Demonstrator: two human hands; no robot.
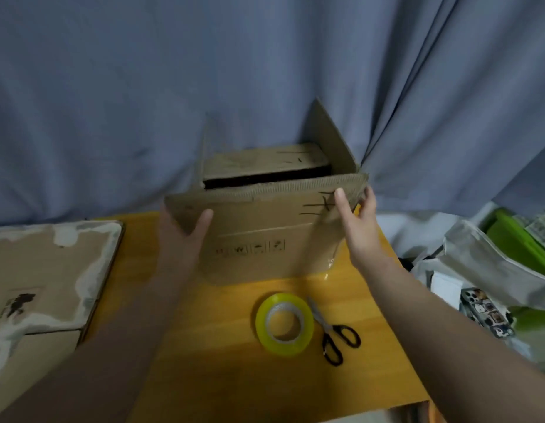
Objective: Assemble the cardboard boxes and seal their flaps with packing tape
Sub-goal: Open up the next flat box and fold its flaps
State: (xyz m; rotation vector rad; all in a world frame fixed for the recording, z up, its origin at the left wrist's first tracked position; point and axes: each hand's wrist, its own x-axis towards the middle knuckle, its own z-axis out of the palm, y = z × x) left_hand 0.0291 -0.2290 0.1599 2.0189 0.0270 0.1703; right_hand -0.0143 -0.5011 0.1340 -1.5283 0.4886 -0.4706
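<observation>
A brown cardboard box stands on the yellow table with its top flaps partly raised. The far flap lies folded in and the right side flap stands upright. My left hand holds the left end of the near flap, thumb on its outer face. My right hand grips that flap's right corner, thumb in front and fingers behind. A roll of yellow-tinted packing tape lies flat in front of the box, and black-handled scissors sit right beside it.
A flattened, tape-edged cardboard box lies at the left, overhanging the table edge. Bags, a green container and a patterned phone case crowd the right side. A grey-blue curtain hangs close behind the box.
</observation>
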